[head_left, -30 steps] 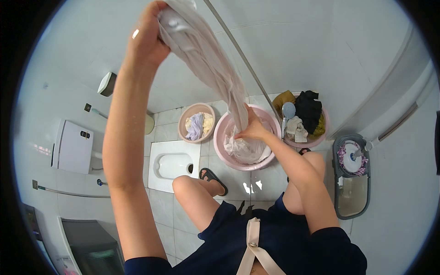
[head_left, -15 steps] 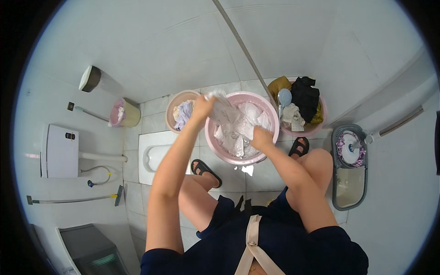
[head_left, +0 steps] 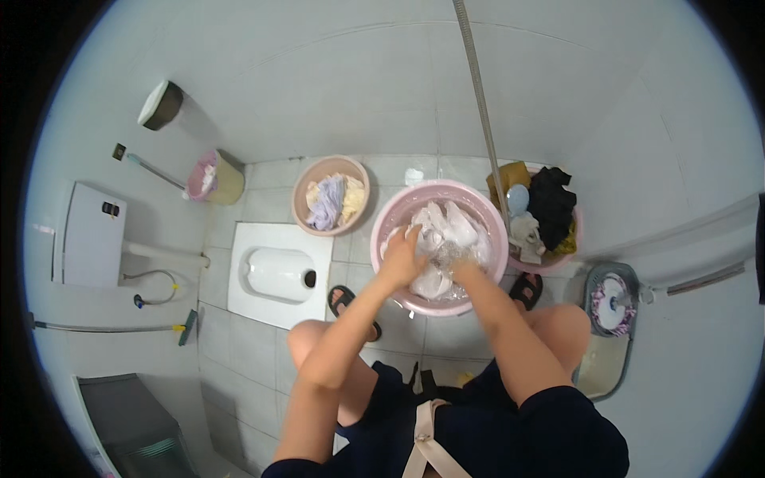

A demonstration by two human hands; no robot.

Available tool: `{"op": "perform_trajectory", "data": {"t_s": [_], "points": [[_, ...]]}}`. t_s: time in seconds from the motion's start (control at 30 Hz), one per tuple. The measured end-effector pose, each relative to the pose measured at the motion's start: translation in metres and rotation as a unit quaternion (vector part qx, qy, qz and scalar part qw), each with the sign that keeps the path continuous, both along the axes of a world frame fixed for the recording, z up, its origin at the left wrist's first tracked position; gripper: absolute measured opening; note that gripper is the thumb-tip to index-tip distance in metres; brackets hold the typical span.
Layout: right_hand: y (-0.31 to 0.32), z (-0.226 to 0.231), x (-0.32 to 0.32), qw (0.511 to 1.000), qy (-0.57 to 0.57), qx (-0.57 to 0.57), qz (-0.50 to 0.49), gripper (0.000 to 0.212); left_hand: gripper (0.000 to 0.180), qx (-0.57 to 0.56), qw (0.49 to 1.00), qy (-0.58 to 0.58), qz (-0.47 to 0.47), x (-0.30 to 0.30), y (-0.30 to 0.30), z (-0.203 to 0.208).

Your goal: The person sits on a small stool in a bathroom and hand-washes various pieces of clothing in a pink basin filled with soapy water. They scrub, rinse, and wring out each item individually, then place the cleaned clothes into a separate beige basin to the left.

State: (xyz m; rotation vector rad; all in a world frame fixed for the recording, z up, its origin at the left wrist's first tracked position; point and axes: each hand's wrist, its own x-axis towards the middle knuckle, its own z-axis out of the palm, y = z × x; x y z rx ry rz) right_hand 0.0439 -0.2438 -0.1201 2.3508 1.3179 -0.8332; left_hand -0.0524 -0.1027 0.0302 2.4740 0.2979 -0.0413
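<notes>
We judge the wash mid-way: our left hand [head_left: 405, 259] and right hand [head_left: 462, 268] both grip the pale wet garment [head_left: 446, 231] inside the round pink plastic basin [head_left: 494, 227], with rinsing and wringing left.

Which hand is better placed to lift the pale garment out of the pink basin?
Probably left: the left hand rests on the pale garment, while the right hand is sunk among the wet cloth.

Pole [head_left: 481, 119] over basin [head_left: 390, 219]; baskets flank.

Pale pink garment [head_left: 446, 227] in pink basin [head_left: 390, 215]; lilac cloth [head_left: 327, 203] in beige bowl [head_left: 301, 191]
</notes>
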Motion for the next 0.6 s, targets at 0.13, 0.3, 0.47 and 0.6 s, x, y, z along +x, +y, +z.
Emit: {"op": "perform_trajectory", "data": {"t_s": [0.13, 0.3, 0.47, 0.6], "points": [[-0.021, 0.043, 0.022, 0.969, 0.145, 0.141, -0.144, 0.050, 0.077, -0.045, 0.991, -0.057, -0.115, 0.011, 0.012, 0.015], [-0.014, 0.242, 0.021, 0.940, 0.109, 0.322, -0.036, 0.054, 0.115, -0.132, 0.965, -0.119, -0.191, 0.012, 0.008, 0.044], [-0.019, 0.384, 0.001, 0.885, 0.078, 0.452, -0.080, 0.049, 0.128, -0.289, 0.917, -0.224, -0.161, 0.020, -0.010, 0.073], [-0.013, 0.442, -0.014, 0.851, 0.067, 0.510, -0.108, 0.052, 0.125, -0.293, 0.922, -0.229, -0.109, 0.018, -0.014, 0.048]]}}
